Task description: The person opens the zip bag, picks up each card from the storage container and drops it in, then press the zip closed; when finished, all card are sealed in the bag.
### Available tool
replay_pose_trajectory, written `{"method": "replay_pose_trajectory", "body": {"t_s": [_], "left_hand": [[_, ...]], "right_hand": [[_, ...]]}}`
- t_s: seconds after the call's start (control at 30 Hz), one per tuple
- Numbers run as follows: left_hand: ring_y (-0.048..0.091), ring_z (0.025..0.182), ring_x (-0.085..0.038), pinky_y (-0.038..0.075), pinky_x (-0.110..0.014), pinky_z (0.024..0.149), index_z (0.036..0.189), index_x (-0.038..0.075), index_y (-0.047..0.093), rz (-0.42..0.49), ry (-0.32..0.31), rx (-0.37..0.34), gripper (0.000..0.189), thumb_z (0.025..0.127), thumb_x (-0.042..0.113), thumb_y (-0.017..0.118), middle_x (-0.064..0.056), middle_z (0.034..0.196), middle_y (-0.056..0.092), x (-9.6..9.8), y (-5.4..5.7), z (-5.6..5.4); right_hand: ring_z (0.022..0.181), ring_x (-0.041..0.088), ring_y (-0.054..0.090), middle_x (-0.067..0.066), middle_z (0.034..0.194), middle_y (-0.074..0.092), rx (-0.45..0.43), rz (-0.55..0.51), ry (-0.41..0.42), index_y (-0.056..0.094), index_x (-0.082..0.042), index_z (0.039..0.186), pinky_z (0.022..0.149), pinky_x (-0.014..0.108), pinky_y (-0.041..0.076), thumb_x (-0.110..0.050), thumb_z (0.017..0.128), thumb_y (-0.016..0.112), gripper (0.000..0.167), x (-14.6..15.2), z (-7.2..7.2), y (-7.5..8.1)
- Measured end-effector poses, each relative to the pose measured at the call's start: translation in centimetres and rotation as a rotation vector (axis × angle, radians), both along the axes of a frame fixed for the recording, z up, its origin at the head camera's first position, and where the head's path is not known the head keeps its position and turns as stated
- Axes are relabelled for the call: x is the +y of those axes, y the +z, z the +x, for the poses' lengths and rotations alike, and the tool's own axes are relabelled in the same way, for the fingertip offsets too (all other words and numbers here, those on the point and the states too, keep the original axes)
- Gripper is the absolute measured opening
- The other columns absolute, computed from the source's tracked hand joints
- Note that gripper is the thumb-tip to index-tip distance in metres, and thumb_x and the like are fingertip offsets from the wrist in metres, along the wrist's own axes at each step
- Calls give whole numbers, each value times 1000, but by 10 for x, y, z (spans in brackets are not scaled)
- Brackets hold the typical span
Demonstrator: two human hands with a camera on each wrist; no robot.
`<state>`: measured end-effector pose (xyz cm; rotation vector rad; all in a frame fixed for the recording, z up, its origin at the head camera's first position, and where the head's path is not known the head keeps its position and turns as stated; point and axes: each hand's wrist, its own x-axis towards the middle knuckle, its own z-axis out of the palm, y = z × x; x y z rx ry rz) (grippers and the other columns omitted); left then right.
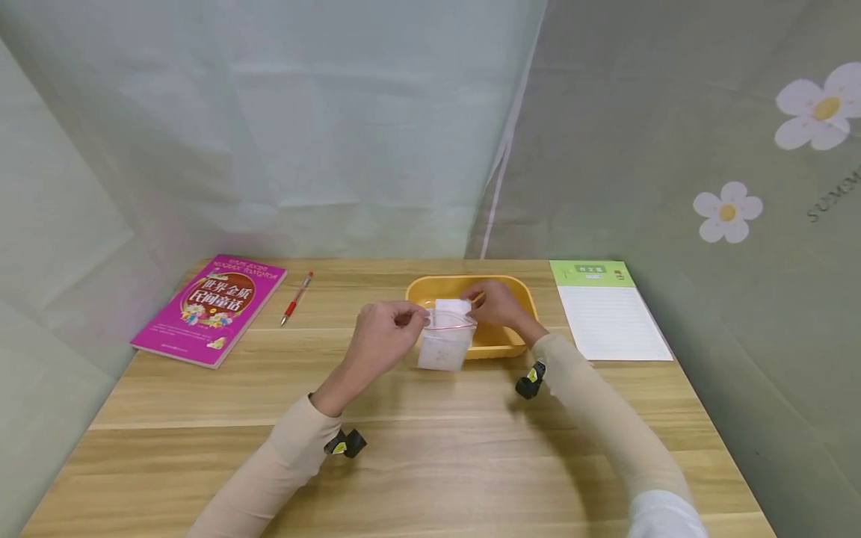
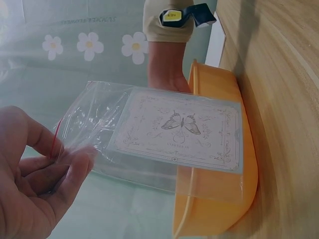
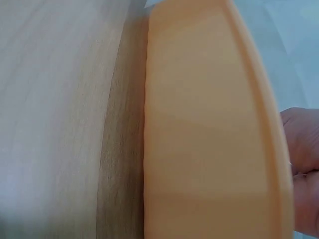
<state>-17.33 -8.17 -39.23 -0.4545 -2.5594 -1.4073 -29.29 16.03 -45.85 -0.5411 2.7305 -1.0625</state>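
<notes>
My left hand point(image 1: 386, 336) pinches a clear zip bag point(image 2: 99, 117) by its mouth, beside the red strip. A pale card printed with a butterfly point(image 2: 179, 129) lies inside the bag, which hangs in front of the yellow basket point(image 1: 498, 353). Over the basket, my right hand point(image 1: 499, 305) has thumb and fingers bent at the edge of a small white card point(image 1: 452, 305), just above the bag's mouth. In the right wrist view the basket wall point(image 3: 209, 119) hides most of that hand.
At the left of the wooden table point(image 1: 430, 463) lies a purple book point(image 1: 211, 310), with a red pen point(image 1: 297, 299) to its right. A lined pad with a green header point(image 1: 608, 314) lies right of the basket. Fabric walls point(image 1: 323, 134) stand behind and at the sides.
</notes>
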Motion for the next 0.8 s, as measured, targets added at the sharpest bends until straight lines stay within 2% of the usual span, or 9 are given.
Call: {"method": "replay_pose_trajectory", "body": {"t_s": [0.13, 0.33, 0.5, 0.67, 0.8], "left_hand": [[59, 64, -13, 48, -27, 60, 92, 5, 81, 0, -6, -4, 15, 95, 15, 69, 1, 76, 74, -1, 0, 0], [64, 66, -11, 51, -29, 61, 92, 5, 81, 5, -10, 14, 16, 95, 15, 69, 0, 80, 76, -1, 1, 1], [66, 69, -10, 52, -29, 63, 91, 7, 81, 6, -12, 22, 14, 95, 14, 69, -1, 82, 77, -2, 0, 1], [65, 67, -10, 51, -29, 62, 92, 5, 81, 9, -16, 17, 15, 94, 13, 69, 0, 81, 77, -2, 0, 2], [65, 67, -10, 51, -29, 63, 91, 4, 81, 0, -4, 23, 16, 94, 14, 69, 0, 79, 76, -2, 1, 3]], "right_hand": [[90, 26, 72, 16, 109, 74, 2, -43, -3, 76, 1, 110, 80, 36, 58, -1, 85, 75, 24, 4, 6, 7], [91, 24, 68, 12, 101, 75, 82, -37, 29, 77, -1, 107, 85, 39, 56, -7, 95, 70, 15, 10, 12, 16], [86, 20, 68, 8, 96, 76, 89, -48, 27, 78, -4, 105, 81, 36, 56, -10, 95, 72, 14, 13, 17, 24], [83, 20, 69, 10, 95, 75, 64, -116, 41, 77, -2, 105, 77, 34, 58, -7, 95, 71, 13, 15, 25, 31], [85, 21, 71, 11, 96, 76, 66, -133, 39, 77, -2, 107, 77, 34, 59, -6, 95, 71, 14, 18, 30, 39]]}}
